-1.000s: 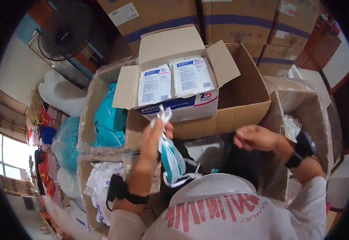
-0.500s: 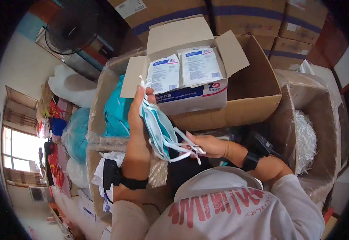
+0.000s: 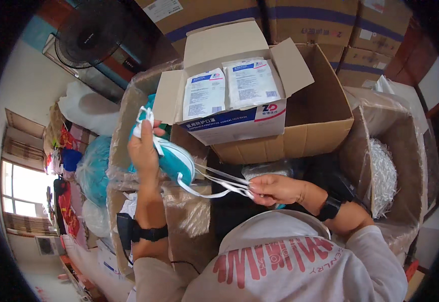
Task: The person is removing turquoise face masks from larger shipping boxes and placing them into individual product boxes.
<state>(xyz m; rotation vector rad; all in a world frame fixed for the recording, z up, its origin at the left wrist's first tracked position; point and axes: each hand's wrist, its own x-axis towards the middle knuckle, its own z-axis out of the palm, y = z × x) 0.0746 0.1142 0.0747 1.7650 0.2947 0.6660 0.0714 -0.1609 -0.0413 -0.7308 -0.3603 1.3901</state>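
Note:
A bundle of teal and white face masks (image 3: 175, 160) hangs between my two hands. My left hand (image 3: 145, 143) is closed around its upper left end, in front of a carton holding teal masks. My right hand (image 3: 275, 189) pinches the white ear loops (image 3: 229, 182), which are drawn out straight toward the right. Just beyond the bundle stands an open white mask box (image 3: 234, 123) with two sealed white packets (image 3: 252, 83) inside. Its flaps are folded outward. How many masks are in the bundle cannot be made out.
Under the mask box is a large open cardboard carton (image 3: 325, 100). A plastic-lined carton with white strips (image 3: 382, 178) stands at the right. Stacked cartons (image 3: 310, 30) line the back, with a black fan (image 3: 89, 35) at back left. Teal-filled plastic bags (image 3: 94, 168) lie left.
My left hand has moved left and slightly down with the bundle's end. My right hand has shifted slightly right, and the ear loops are now pulled taut between them.

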